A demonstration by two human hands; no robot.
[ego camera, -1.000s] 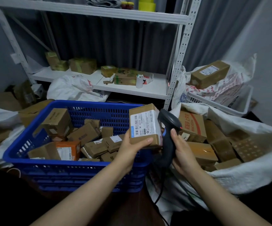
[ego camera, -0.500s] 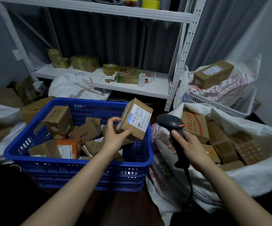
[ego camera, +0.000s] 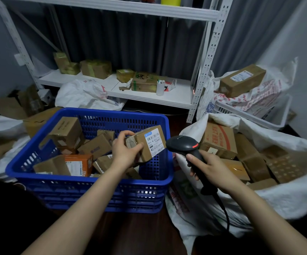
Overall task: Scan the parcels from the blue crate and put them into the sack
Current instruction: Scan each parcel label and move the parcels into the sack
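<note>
**Current state.** The left hand at centre frame holds one parcel above the right side of the blue crate. Its grip is closed round the parcel's left end only. The label faces up and to the right. The right hand has its grip wrapped round the handle of the scanner, whose nose sits just beside the label. The sack lies open at the right of the frame and already holds boxes.

**Possible faults.**
- One-ended grip: the parcel may pivot or slip and fall back among the unscanned parcels.
- Tilted label close to the scanner nose: the read may fail.
- Other labels lie exposed in the crate below, so the wrong barcode may register.
- The cable trails over the sack's near edge and may snag during transfer.
</note>
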